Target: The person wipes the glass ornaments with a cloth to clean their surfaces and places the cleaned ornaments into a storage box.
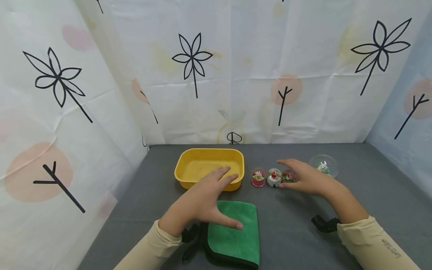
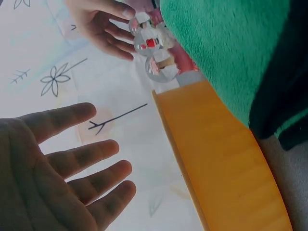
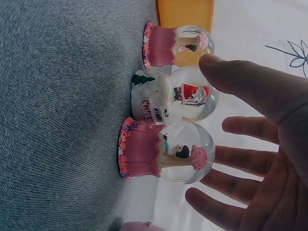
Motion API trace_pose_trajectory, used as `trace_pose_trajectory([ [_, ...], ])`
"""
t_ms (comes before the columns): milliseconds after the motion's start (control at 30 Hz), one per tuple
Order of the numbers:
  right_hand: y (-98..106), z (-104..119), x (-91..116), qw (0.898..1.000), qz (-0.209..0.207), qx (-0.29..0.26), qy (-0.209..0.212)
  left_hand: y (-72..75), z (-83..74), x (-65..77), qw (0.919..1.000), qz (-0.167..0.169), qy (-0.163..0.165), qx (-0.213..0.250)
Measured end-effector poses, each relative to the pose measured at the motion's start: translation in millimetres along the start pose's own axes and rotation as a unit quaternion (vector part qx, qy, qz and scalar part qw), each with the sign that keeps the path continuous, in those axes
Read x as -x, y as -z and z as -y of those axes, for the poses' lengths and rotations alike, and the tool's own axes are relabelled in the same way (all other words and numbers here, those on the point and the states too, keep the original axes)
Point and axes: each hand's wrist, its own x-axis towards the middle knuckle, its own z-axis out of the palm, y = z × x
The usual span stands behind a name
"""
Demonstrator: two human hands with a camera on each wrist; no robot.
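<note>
Three snow globes stand in a row on the table. The left one (image 1: pixel 258 179) and right one (image 3: pixel 142 149) have pink bases; the middle one (image 3: pixel 153 94) has a white base and a Santa figure inside. My right hand (image 1: pixel 310 179) hovers at the right globe, thumb and fingers spread around the globes' side without gripping; it partly covers that globe in the head view. My left hand (image 1: pixel 204 200) is spread in the air, holding nothing, above a folded green cloth (image 1: pixel 236 240) with a black edge. Its fingertips overlap the yellow tray's front wall in the head view.
The yellow tray (image 1: pixel 209 150) stands at the back left, beside the globes. At the right, behind my right hand, is a clear round dome (image 1: pixel 329 159) with a small white and teal figure. Patterned white fabric (image 1: pixel 253 45) walls in the grey table.
</note>
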Motion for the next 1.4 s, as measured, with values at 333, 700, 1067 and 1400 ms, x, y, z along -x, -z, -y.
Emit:
trace_pose_trajectory([
  [333,-3.8,-3.2,0.1,1.0,0.018,-0.002,0.0,-3.4,-11.0,2.4,0.9989,-0.004,-0.045,-0.012],
  [700,-6.7,-9.7,-0.9,0.999,0.035,-0.007,-0.014,-9.0,-16.2,1.2,0.9982,0.016,-0.057,-0.009],
  [1067,-12.6,-11.2,-3.6,0.999,0.028,-0.002,-0.031,-19.1,-17.7,-0.1,0.9958,0.076,-0.047,-0.015],
  [1400,-14.9,-16.9,-3.4,0.999,0.017,-0.016,-0.024,-30.2,-16.2,-3.8,0.9901,0.135,-0.039,0.001],
])
